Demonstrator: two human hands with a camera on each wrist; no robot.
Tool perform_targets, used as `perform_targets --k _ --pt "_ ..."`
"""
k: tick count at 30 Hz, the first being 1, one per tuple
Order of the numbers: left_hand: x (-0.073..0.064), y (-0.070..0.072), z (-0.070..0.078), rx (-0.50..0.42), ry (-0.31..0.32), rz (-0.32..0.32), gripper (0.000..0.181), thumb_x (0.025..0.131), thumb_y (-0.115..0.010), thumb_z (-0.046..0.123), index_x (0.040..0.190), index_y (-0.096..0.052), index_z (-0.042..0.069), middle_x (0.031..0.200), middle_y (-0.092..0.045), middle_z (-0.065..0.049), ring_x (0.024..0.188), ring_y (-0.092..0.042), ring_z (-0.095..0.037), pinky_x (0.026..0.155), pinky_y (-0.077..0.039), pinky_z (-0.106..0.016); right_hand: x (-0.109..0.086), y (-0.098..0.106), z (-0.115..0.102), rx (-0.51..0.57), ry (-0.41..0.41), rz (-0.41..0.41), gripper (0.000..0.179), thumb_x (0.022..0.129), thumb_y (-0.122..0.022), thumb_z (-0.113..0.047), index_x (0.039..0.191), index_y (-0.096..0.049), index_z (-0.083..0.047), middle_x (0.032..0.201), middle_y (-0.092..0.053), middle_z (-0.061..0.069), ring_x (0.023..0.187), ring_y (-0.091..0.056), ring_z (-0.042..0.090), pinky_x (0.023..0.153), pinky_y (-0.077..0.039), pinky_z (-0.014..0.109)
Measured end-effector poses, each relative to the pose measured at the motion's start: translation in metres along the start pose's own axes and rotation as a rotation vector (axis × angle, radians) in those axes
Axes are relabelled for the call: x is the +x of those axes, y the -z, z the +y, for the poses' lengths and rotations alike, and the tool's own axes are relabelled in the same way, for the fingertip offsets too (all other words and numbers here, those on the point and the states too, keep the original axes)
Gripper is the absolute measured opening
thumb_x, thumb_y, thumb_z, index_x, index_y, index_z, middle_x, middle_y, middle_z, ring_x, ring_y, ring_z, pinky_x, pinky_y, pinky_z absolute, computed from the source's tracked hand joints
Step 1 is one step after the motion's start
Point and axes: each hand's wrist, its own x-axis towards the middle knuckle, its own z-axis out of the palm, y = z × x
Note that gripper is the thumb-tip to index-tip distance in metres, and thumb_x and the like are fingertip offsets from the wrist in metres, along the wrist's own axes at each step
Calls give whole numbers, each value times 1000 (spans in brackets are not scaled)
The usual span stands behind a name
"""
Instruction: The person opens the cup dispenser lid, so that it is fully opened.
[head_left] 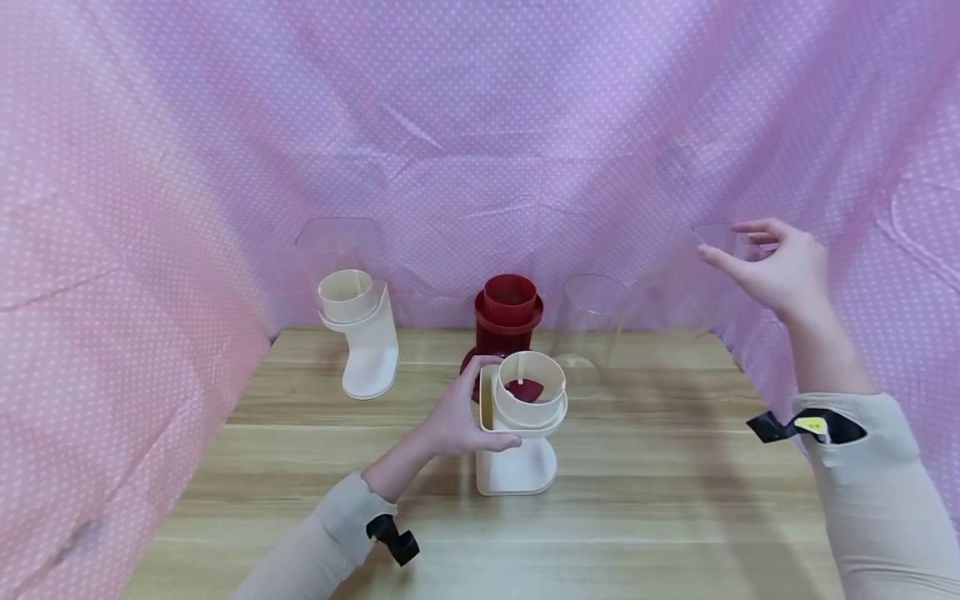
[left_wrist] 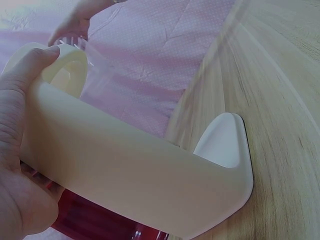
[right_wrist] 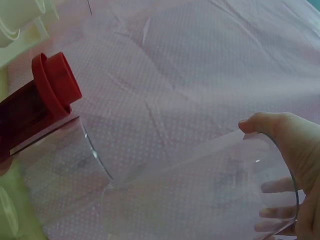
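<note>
My left hand [head_left: 459, 417] grips the upper back of a cream stand [head_left: 517, 468] at the middle of the table, thumb along the side of its top. The stand is upright, with a round collar [head_left: 551, 408] on top and a flat rounded foot. Raised at the right, my right hand [head_left: 791, 267] holds a clear cylinder [right_wrist: 200, 192] by its rim, thumb on one side and fingers on the other. The fingers show through its wall in the right wrist view. The cylinder is faint in the head view.
Behind the cream stand is a red stand [head_left: 504, 333] of similar form. A second clear cylinder [head_left: 591, 333] stands on the wooden table [head_left: 660, 517] beside it. At the back left, another cream stand [head_left: 375, 358] bears a clear piece [head_left: 337, 237]. Pink dotted cloth [head_left: 480, 108] surrounds the table.
</note>
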Motion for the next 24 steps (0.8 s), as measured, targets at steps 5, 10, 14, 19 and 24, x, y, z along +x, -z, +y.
perform_targets --k 5,10,14,19,24 --pt "0 -1 -2 0 0 -1 103 65 -99 32 149 -42 14 144 -60 -10 120 -60 -25 95 -55 -41 3 -9 14 -32 -35 -23 83 85 -78 -68 144 -64 -12 143 -66 21 101 -57 0 70 -39 10" --pt "1 -1 -1 10 -7 2 103 66 -99 32 150 -42 16 145 -59 -8 122 -59 -25 95 -55 -39 6 -17 25 -58 -36 -61 88 88 -74 -69 149 -59 -7 146 -61 31 130 -60 41 82 -43 24" --pt "2 -1 0 18 1 1 103 66 -98 33 150 -42 17 146 -58 -5 125 -58 -23 96 -54 -36 8 -25 33 -84 -30 -112 93 90 -71 -70 152 -54 -3 148 -56 36 135 -54 52 98 -48 52" --pt "2 -1 0 13 11 -7 103 66 -99 34 150 -42 15 146 -58 -6 123 -58 -22 94 -54 -34 6 -37 44 -113 -44 -175 101 88 -69 -76 154 -49 -1 152 -51 38 136 -49 56 108 -44 67" --pt "0 -2 -2 9 24 -7 103 66 -99 34 150 -42 15 146 -58 -5 123 -58 -23 94 -54 -36 4 -51 53 -138 -45 -214 101 88 -69 -76 152 -49 1 151 -50 39 137 -47 58 111 -41 69"
